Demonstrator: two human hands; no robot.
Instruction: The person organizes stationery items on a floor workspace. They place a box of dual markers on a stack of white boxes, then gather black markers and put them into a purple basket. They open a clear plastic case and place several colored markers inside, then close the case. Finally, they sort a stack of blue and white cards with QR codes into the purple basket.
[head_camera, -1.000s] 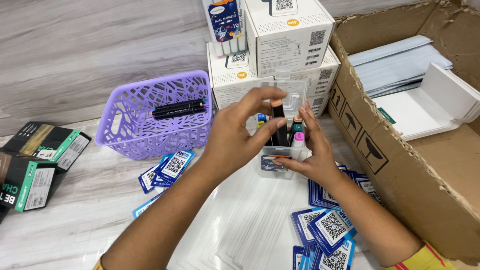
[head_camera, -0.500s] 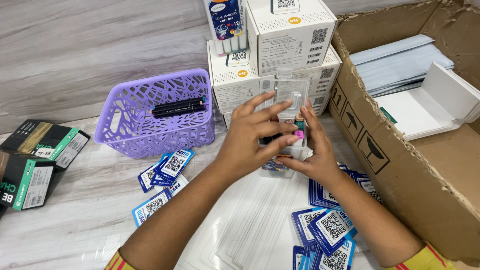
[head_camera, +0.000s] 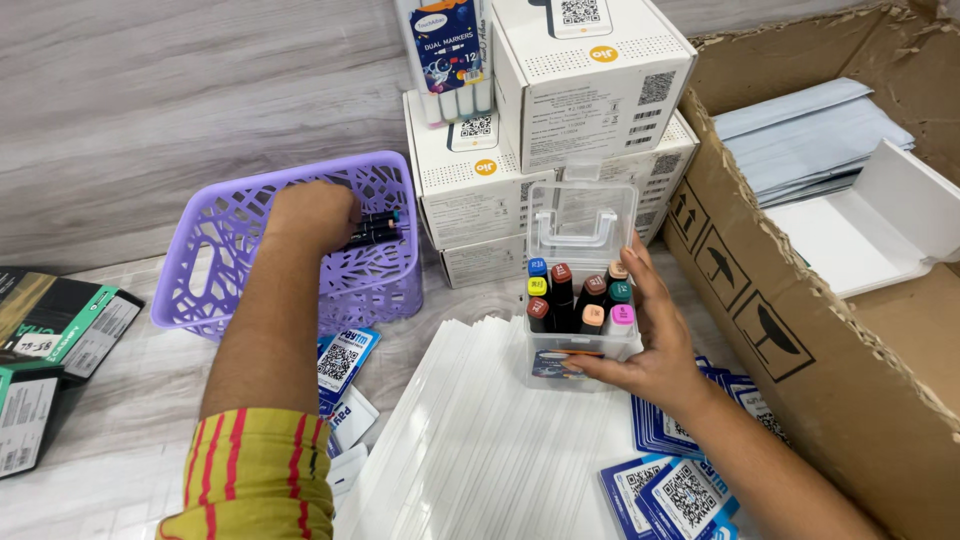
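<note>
Left hand (head_camera: 318, 210) has left the clear marker case (head_camera: 580, 300) since the earlier frames and now sits inside the purple basket (head_camera: 215, 265), toward the far-left of the counter (head_camera: 130, 420). The marker it was pressing into the case is no longer in that hand. The case has shifted a bit nearer, and its hinged lid stands open behind it.

Head view, only view: left hand is curled, knuckles up, fingers down on the black markers (head_camera: 378, 228) lying in the basket. Touching them for sure; whether the fingers have closed on one I cannot tell, since the fingertips are hidden behind the knuckles. The markers lie flat, long axis running left-right, parallel to the counter's far edge, with coloured end caps pointing right toward the white boxes (head_camera: 560, 120). They stick out to the right of the hand, so the hand is over their left ends.

Right hand (head_camera: 655, 345) is spread flat against the right side of the case, thumb under the front, steadying it, not wrapped round it. The case stands upright on the stack of white sheets (head_camera: 480, 440) with the markers in it cap-up.

Basket and case are well apart; the left hand is nearer the loose markers. Blue code cards (head_camera: 345, 355) lie between them, and a cardboard carton (head_camera: 800, 320) stands at the right edge.
</note>
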